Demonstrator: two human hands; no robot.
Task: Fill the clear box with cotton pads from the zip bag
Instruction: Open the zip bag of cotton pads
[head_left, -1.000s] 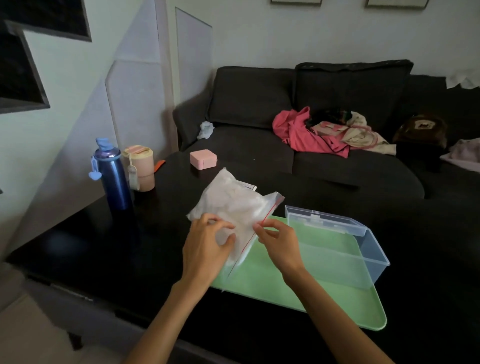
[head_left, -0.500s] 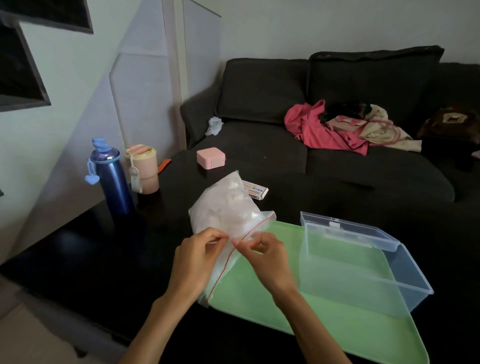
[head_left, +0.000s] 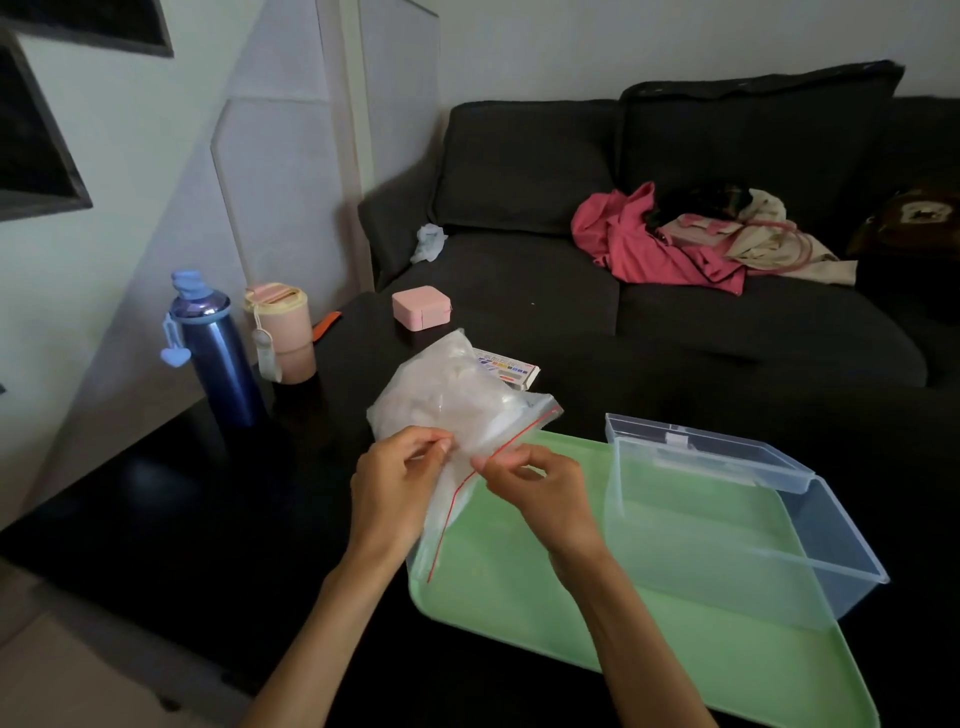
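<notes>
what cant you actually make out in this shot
- Head view: whether the zip bag seal is open; the left hand and right hand pinch over it.
- Cotton pads: a white blur through the plastic, count unreadable.
- Small printed box: text too small, partly behind the bag.
- Green tray: near right corner cut off by the frame edge.

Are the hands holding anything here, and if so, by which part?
Both hands hold the zip bag of cotton pads. The left hand and right hand each take a pinching grip at its mouth, along the red zip line.
</notes>
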